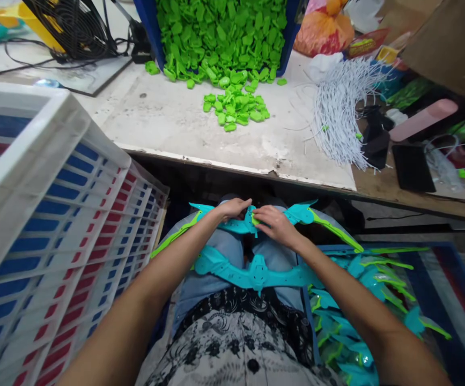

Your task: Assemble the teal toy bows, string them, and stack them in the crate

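Over my knees lies a turquoise plastic toy bow (236, 227) with long lime-green tips at both ends. My left hand (233, 208) is closed around it left of the centre, its thumb near the middle block. The fingers of my right hand (275, 223) press a small green plastic piece (255, 219) against that middle block; the fingers partly cover the piece. Closer to my body, a second turquoise bow (228, 273) rests across my lap, touched by neither hand. My right forearm hides its right end.
A blue bin (148, 27) of green pieces stands on the worktable (168, 126), with a loose pile (238, 110) before it. White ties (339, 112) lie right. A white crate (67, 214) stands at my left, and a blue crate (437, 268) with several bows at my right.
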Motion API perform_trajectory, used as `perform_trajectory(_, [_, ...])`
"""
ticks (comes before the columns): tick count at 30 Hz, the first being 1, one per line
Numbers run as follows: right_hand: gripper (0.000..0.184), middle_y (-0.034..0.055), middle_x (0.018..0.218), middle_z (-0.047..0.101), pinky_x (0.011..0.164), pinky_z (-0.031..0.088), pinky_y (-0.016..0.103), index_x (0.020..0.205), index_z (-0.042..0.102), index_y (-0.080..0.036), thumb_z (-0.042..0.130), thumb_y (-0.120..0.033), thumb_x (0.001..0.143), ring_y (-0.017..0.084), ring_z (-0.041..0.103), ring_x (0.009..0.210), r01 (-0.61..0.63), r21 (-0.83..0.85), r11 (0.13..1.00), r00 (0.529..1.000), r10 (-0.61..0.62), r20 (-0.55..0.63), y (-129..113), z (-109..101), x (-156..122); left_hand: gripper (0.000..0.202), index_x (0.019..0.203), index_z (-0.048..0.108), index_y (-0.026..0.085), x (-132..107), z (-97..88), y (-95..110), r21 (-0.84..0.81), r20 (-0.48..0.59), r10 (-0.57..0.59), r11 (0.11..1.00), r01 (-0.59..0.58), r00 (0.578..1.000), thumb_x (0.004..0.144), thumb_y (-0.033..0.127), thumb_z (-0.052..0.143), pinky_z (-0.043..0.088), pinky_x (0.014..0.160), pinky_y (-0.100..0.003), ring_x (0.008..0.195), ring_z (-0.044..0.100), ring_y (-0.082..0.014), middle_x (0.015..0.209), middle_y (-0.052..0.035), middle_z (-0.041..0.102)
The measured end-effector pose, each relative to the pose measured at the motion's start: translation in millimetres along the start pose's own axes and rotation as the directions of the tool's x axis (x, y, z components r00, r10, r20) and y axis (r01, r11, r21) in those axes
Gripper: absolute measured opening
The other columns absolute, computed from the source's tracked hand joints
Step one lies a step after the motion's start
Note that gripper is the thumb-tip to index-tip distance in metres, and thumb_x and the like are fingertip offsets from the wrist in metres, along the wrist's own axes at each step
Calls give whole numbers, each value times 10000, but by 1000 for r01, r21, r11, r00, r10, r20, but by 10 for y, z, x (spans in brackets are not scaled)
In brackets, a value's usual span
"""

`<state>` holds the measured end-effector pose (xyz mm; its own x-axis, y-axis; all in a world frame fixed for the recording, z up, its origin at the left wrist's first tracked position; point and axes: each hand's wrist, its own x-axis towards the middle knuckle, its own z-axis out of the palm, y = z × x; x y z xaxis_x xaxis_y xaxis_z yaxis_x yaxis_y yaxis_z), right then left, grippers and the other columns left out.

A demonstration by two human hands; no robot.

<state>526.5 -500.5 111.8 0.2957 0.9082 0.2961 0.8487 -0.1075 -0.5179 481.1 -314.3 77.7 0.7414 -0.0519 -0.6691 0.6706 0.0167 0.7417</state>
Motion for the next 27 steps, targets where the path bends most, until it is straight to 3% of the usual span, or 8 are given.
perform_trajectory(4, [200, 87, 1100, 669, 916, 488, 448, 1018, 666, -201, 540, -254, 872, 236, 573, 1047, -57, -10, 998, 998, 56, -17, 74, 239, -132, 495, 685, 583, 140, 43, 23, -49, -5, 9, 43, 999, -43, 999, 769, 625, 529, 361, 552, -233, 510, 397, -93, 537, 36, 445])
perform_trajectory(8, [192, 91, 1046, 678, 934, 479, 420, 1019, 644, -189, 583, -237, 843, 230, 589, 1052, -185, 89, 979, 981, 189, -40, 77, 289, -107, 496, 724, 603, 142, 13, -21, -82, 42, 134, 156, 986, -163, 979, 700, 637, 593, 259, 486, -217, 491, 303, -78, 512, 56, 373])
perform_trajectory(10, [268, 88, 1065, 661, 901, 496, 395, 1067, 597, -194, 625, -219, 802, 221, 601, 1040, -331, 182, 926, 937, 346, -54, 42, 311, -107, 474, 792, 626, 143, -29, -37, -73, 89, 175, 206, 971, -223, 963, 673, 601, 637, 219, 472, -214, 499, 294, -75, 531, 57, 386])
perform_trajectory(13, [424, 71, 1124, 624, 879, 501, 366, 1139, 521, -219, 664, -206, 740, 208, 599, 1051, -487, 291, 823, 857, 515, -21, 18, 334, -102, 431, 851, 648, 141, -75, -27, -47, 153, 151, 223, 957, -246, 963, 645, 518, 686, 222, 473, -212, 510, 311, -75, 553, 56, 405])
perform_trajectory(21, [699, 37, 954, 636, 742, 489, 312, 1213, 495, -201, 781, -208, 575, 200, 609, 875, -686, 117, 718, 717, 639, 280, 174, 252, 121, 351, 910, 670, 140, -32, 38, -55, 107, 41, 164, 980, -167, 986, 607, 314, 716, 288, 480, -212, 495, 347, -78, 527, 68, 400])
perform_trajectory(24, [728, 45, 1007, 634, 730, 477, 286, 1251, 487, -202, 783, -234, 587, 189, 602, 875, -668, 78, 740, 723, 620, 306, 131, 226, 132, 352, 928, 678, 144, -39, 22, -62, 136, 12, 156, 978, -156, 988, 615, 301, 715, 294, 478, -212, 491, 358, -81, 513, 71, 394])
perform_trajectory(27, [596, 73, 1062, 641, 774, 464, 305, 1212, 545, -208, 745, -274, 654, 221, 596, 944, -560, -43, 827, 790, 549, 271, -2, 114, 151, 344, 956, 672, 136, -57, 10, -59, 191, 24, 212, 958, -212, 977, 667, 321, 682, 342, 512, -218, 533, 423, -99, 561, 53, 463])
